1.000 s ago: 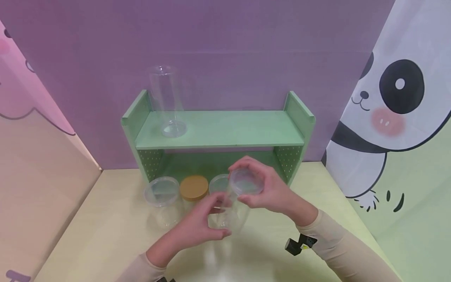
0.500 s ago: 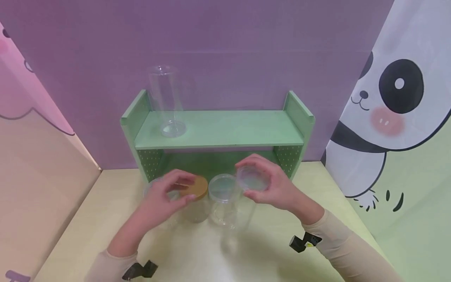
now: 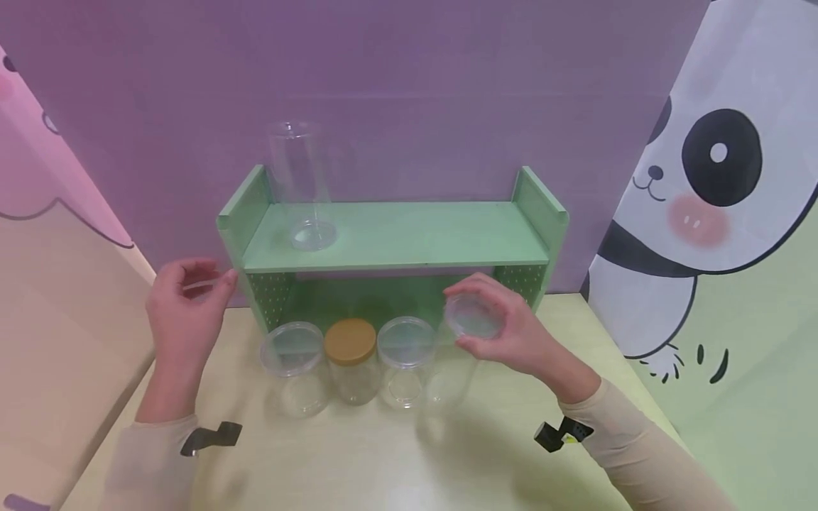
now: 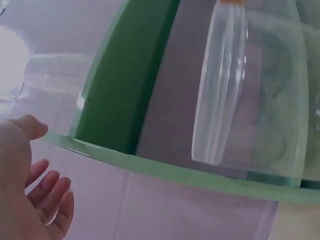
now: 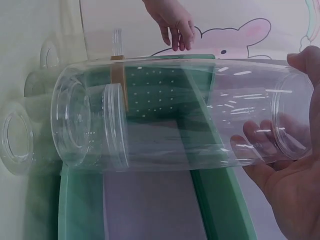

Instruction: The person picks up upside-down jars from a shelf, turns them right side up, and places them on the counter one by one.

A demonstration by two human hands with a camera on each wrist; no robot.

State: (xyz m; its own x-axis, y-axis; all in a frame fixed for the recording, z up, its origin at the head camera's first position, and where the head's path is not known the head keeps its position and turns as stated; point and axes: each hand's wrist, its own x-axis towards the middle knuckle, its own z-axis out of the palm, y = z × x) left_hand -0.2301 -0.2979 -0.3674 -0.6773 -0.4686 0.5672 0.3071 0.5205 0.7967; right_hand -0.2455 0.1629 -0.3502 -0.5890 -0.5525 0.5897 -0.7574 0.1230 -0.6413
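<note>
My right hand (image 3: 524, 341) grips a tall clear jar (image 3: 450, 380) round its upper end, thumb on one side and fingers on the other. In the right wrist view the clear jar (image 5: 170, 120) stretches away from that hand, see-through. My left hand (image 3: 182, 319) is raised at the left end of the green shelf, with loosely bent fingers and nothing in them. In the left wrist view the left hand (image 4: 30, 185) appears beside the shelf's edge. Nearby stand a wide clear-lidded jar (image 3: 295, 372), a tan-lidded jar (image 3: 350, 344) and another clear-lidded jar (image 3: 405, 348).
A two-level green shelf (image 3: 409, 238) stands against the purple wall. On its upper board, at the left, is a tall clear jar (image 3: 300, 177). The row of jars stands on the pale table (image 3: 358, 461) before the lower opening. Printed walls flank both sides.
My left hand has come off the tall jar and swung left, passing over the row, to the shelf's left end. The right hand has shifted slightly right, still holding the jar.
</note>
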